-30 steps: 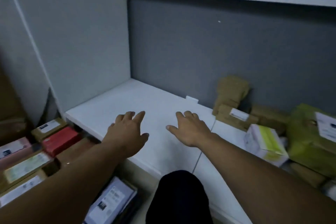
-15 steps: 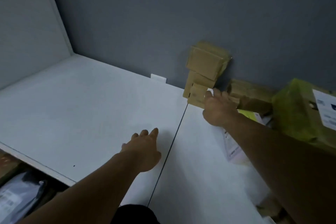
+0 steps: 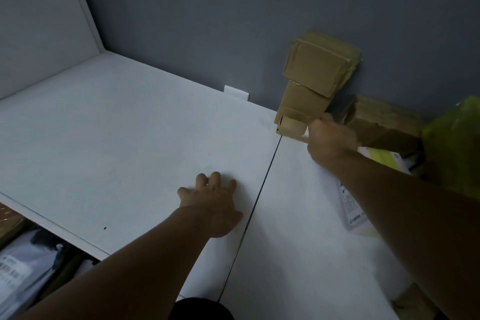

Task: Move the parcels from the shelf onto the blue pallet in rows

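Observation:
A stack of small brown cardboard parcels stands against the grey back wall on the white shelf (image 3: 130, 153). My right hand (image 3: 330, 139) grips the lowest small parcel (image 3: 291, 127), fingers curled over its right end. A taller brown parcel (image 3: 302, 101) rests on it, and a wider taped box (image 3: 319, 65) leans on top. My left hand (image 3: 210, 205) lies flat on the shelf, fingers spread, holding nothing. The blue pallet is out of view.
Right of the stack sit another brown parcel (image 3: 384, 122), a yellow-green bag (image 3: 457, 143) and a white-and-yellow box (image 3: 355, 205) partly under my right forearm. A lower shelf at left holds white mailer bags (image 3: 23, 265). A seam (image 3: 259, 190) splits the shelf boards.
The view has moved in toward the shelf and to the right. My right hand reached back to the brown stack and closed on its lowest parcel. My left hand stayed flat on the shelf.

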